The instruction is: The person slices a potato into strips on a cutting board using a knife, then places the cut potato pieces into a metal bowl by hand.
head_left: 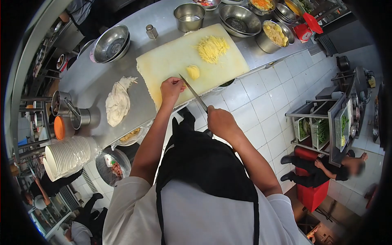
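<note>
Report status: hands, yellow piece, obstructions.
Right hand grips knife; left hand near its tip. Yellow piece on board, clear of both hands. Shredded pile beyond.

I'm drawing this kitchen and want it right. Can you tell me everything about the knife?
The knife has a long, narrow, grey blade that looks like metal and tapers to a point. The right hand is closed around its handle, hiding it. The blade slants across the near edge of the pale cutting board, its tip beside the fingers of the left hand. I can't tell whether they touch it.
</note>
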The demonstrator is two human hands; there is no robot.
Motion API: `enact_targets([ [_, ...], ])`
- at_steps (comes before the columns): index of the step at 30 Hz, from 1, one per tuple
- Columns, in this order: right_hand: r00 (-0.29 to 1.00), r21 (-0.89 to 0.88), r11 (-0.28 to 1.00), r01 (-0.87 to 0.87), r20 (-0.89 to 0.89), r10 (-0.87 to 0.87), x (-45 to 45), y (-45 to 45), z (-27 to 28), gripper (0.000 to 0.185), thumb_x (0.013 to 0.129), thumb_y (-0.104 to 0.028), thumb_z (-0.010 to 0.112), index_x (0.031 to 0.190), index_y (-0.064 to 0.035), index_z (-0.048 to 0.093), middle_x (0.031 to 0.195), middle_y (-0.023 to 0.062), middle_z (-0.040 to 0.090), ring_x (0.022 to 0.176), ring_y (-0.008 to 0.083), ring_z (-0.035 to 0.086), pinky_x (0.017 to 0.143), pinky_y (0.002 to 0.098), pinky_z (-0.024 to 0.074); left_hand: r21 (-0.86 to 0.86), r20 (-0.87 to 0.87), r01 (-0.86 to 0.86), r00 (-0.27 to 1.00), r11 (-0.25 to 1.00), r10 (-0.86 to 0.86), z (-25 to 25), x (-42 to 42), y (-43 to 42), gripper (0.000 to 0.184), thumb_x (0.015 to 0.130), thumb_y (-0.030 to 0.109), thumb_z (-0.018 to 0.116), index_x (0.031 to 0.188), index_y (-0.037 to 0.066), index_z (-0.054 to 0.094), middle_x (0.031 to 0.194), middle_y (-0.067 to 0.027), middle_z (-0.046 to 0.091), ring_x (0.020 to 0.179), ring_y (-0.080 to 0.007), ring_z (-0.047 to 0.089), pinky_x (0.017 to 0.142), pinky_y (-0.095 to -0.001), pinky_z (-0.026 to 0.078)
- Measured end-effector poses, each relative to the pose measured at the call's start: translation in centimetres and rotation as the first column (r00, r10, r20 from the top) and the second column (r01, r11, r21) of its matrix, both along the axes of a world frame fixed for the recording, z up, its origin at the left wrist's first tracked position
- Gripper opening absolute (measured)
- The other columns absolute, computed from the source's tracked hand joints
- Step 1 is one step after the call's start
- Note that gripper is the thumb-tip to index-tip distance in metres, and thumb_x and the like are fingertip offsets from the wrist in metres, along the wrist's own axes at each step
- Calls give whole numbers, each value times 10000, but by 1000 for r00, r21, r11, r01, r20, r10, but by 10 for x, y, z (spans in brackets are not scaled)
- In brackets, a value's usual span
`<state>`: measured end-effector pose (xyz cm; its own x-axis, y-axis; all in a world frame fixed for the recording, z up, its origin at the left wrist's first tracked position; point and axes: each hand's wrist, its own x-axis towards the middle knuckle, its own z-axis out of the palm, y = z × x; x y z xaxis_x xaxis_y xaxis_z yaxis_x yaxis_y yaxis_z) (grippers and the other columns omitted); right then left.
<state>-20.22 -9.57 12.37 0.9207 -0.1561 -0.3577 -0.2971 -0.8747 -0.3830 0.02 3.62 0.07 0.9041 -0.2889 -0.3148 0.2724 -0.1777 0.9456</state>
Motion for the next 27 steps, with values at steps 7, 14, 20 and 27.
enact_targets([
  [7, 1000, 10, 1000, 9, -7, -9, 3, 3, -12, 157, 857, -10, 618, 1001, 41, 586, 811, 256, 726, 809, 404, 752, 723, 490, 608, 2, -7, -15, 1000, 1000, 15, 1, 0, 0, 169, 942, 73, 694, 989, -88, 711, 872, -137, 753, 716, -188, 766, 647, -279, 631],
  [14, 997, 40, 999, 35, 73, -38, 0, 6, -56, 130, 891, -20, 596, 1005, 42, 581, 798, 258, 722, 777, 420, 744, 714, 513, 600, 45, -7, -36, 999, 998, 37, 4, -1, -3, 167, 931, 86, 704, 971, -76, 714, 848, -135, 756, 728, -183, 770, 657, -278, 629],
  [20, 997, 95, 995, 42, 67, -49, -15, -5, -39, 125, 943, -62, 586, 1006, 45, 575, 790, 264, 715, 771, 443, 731, 699, 535, 585, 48, -5, -52, 999, 997, 53, 4, -2, -3, 172, 924, 94, 712, 960, -74, 715, 840, -136, 759, 719, -175, 767, 649, -277, 627],
  [27, 992, 67, 996, 52, 115, -60, -11, -3, -23, 117, 943, -74, 598, 992, 29, 570, 777, 258, 712, 754, 437, 730, 694, 532, 584, -11, -2, -59, 998, 998, 59, 0, -3, -2, 147, 934, 66, 707, 968, -78, 716, 845, -140, 754, 707, -185, 763, 646, -274, 628],
])
